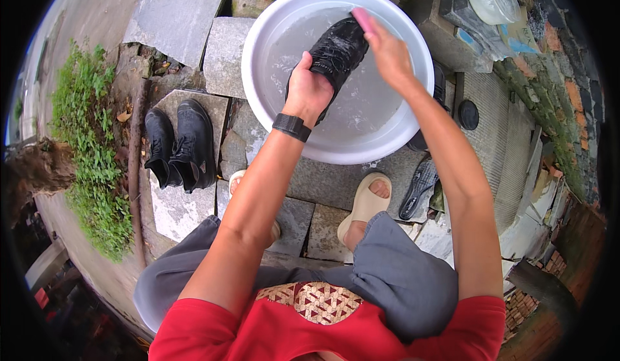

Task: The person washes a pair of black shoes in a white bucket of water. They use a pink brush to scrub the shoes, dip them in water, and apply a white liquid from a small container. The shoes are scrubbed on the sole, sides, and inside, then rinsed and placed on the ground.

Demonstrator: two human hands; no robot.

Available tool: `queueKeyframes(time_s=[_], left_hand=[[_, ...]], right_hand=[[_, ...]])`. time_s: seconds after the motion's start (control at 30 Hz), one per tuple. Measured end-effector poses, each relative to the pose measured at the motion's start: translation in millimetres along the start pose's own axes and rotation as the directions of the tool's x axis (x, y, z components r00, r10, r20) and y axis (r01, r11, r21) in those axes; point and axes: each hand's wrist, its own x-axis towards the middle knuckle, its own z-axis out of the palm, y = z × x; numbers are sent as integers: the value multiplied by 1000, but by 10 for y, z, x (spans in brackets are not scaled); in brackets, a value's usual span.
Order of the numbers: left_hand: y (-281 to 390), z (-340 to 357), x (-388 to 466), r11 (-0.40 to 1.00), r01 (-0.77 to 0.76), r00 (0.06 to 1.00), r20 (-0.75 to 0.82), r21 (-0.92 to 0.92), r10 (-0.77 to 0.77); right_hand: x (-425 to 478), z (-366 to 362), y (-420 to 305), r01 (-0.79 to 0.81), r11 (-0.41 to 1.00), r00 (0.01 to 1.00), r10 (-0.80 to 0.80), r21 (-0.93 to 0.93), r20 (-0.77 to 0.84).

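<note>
A wet black lace-up shoe (pixel 343 46) is held over a white plastic basin (pixel 249 65) of cloudy water (pixel 361 119). My left hand (pixel 310 87) grips it at the heel end, with the fingers partly hidden in the shoe's opening. In my right hand (pixel 390 53) is a pink scrubbing brush (pixel 363 20), pressed against or just beside the toe. Its bristles are mostly hidden. The shoe's toe points to the far side of the basin.
A pair of black boots (pixel 194 138) stands on paving at left. A black insole (pixel 416 191) lies right of my sandalled foot (pixel 370 196). Another dark shoe (pixel 439 86) is partly hidden behind the basin. A lidded plastic tub (pixel 493 1) sits on blocks at upper right.
</note>
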Motion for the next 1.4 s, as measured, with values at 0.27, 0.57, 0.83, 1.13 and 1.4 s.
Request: queueKeyframes(time_s=[0.27, 0.57, 0.83, 1.13, 1.4], left_hand=[[142, -44, -141, 984, 6, 997, 80, 176, -21], [-69, -58, -295, 926, -83, 990, -73, 368, 118], [3, -83, -174, 980, 43, 968, -251, 192, 6], [-226, -114, -176, 940, 36, 959, -275, 340, 63], [-7, -120, -620, -92, 137, 886, -81, 986, 457]], right_hand=[[-134, 356, 203, -368, 710, 930, 278, 601, 241], [-135, 452, 626, -95, 989, 995, 97, 114, -12], [-89, 468, 798, -153, 952, 988, 153, 267, 21], [-197, 194, 51, -373, 622, 925, 197, 689, 324], [-166, 222, 89, -465, 559, 881, 371, 686, 295]])
